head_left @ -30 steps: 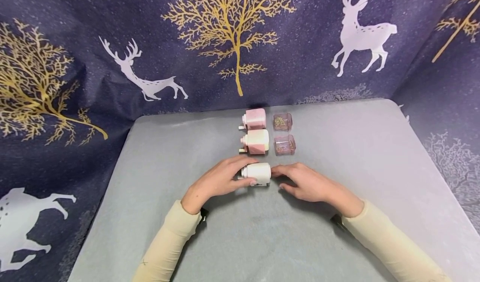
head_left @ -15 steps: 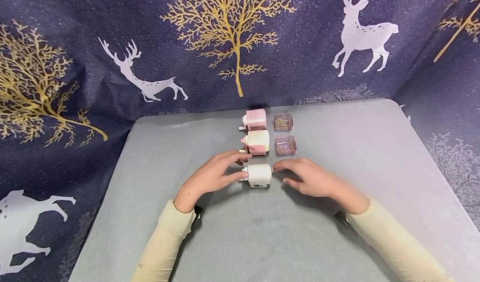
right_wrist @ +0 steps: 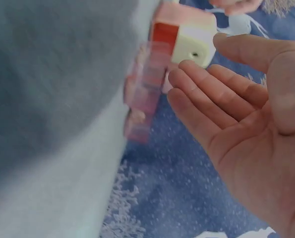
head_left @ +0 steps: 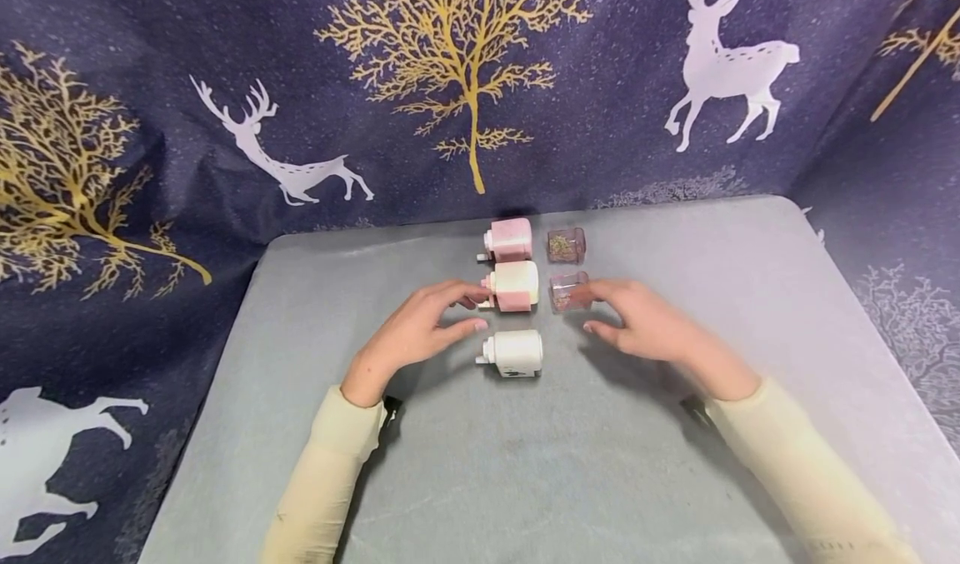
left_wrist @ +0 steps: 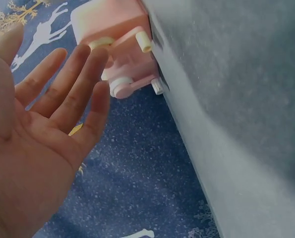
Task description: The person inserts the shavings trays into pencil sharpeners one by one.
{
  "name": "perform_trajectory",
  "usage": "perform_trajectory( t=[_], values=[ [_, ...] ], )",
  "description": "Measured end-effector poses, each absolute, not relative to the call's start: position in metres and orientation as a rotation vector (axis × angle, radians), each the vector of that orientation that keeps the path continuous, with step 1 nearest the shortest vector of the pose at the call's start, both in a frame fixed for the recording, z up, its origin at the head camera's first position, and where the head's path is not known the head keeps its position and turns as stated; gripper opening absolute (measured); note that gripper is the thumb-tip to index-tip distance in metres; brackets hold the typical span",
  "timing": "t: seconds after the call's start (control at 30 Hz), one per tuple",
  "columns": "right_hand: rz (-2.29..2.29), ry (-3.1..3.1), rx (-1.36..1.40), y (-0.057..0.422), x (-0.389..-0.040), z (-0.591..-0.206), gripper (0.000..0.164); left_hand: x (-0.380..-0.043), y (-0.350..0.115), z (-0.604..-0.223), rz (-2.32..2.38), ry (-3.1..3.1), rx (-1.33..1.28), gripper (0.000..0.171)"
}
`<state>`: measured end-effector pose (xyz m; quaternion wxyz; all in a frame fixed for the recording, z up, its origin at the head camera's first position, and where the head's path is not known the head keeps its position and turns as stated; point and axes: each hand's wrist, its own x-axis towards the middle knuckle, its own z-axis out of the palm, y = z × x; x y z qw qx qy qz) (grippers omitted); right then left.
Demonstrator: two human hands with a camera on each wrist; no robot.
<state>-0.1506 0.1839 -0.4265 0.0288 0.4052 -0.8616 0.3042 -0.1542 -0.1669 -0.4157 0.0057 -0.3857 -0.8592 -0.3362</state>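
Three crank pencil sharpeners lie in a column: a pink sharpener (head_left: 512,240) at the back, a cream-and-pink sharpener (head_left: 516,286) in the middle, and a white sharpener (head_left: 519,352) nearest. My left hand (head_left: 420,322), fingers loosely bent and holding nothing, is beside the crank end of the middle one; whether it touches cannot be told. In the left wrist view its palm shows bare before the pink crank (left_wrist: 130,39). My right hand (head_left: 648,322) reaches over the nearer shavings drawer (head_left: 564,284), partly covering it. The right wrist view shows those fingers extended, with nothing gripped.
Behind the nearer drawer stands another translucent shavings drawer (head_left: 576,246) with shavings inside. Everything rests on a grey table (head_left: 480,472). A dark blue cloth (head_left: 420,172) with deer and trees hangs along the table's back edge.
My left hand has let go of the white sharpener and moved back toward the middle one. My right hand has left the white sharpener's end and shifted back and right to the nearer drawer.
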Motion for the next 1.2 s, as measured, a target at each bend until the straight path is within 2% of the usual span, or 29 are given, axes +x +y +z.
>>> perform_trajectory(
  t=[0.33, 0.6, 0.93, 1.2],
  values=[
    [0.907, -2.728, 1.096, 0.198, -0.175, -0.41, 0.048, -0.177, -0.163, -0.411, -1.053, -2.681, -1.096, 0.045],
    [0.981, -2.768, 1.075, 0.197, -0.191, -0.401, 0.048, -0.197, -0.16, -0.413, -1.028, -2.661, -1.055, 0.044],
    [1.044, -2.793, 1.019, 0.194, -0.208, -0.406, 0.042, -0.21, -0.154, -0.418, -1.097, -2.683, -1.037, 0.048],
    [1.011, -2.846, 0.994, 0.196, -0.211, -0.414, 0.046, -0.213, -0.15, -0.422, -1.122, -2.74, -1.006, 0.053]
  ],
)
